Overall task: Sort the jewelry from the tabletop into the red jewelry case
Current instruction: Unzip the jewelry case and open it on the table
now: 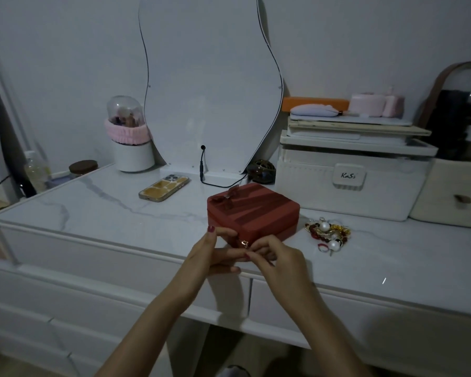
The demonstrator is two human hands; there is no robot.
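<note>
Right hand (269, 254) is up at the front corner of the red jewelry case (252, 213), fingers curled in, thumb and forefinger pinching the little gold zipper pull (244, 243) that hangs off the near edge. Left hand (215, 254) is on the other side of that same corner, fingers fairly straight, thumb tip pressed against the case's front face, bracing it so it doesn't slide. So I'm on the opening step: the lid is down, the zip looks closed all the way round, and nothing has gone inside as far as I can judge.

Next move, I reckon, is to run that pull along the seam around the case while my left hand holds it steady, then lift the lid. It's a small tab, so the pinch has to stay firm through the corners.

Just to the right of the case, close beside it on the table (98, 213), sits the jewelry pile (328, 234): pearls, gold bits, dark red beads and a small ring, all tangled in a heap. That will need teasing apart piece by piece.

Farther back, a phone (163, 188) lies face down left of the case, a white storage box (348, 183) stands behind the pile, and the wavy mirror (210, 85) rises at the back against the wall.
</note>
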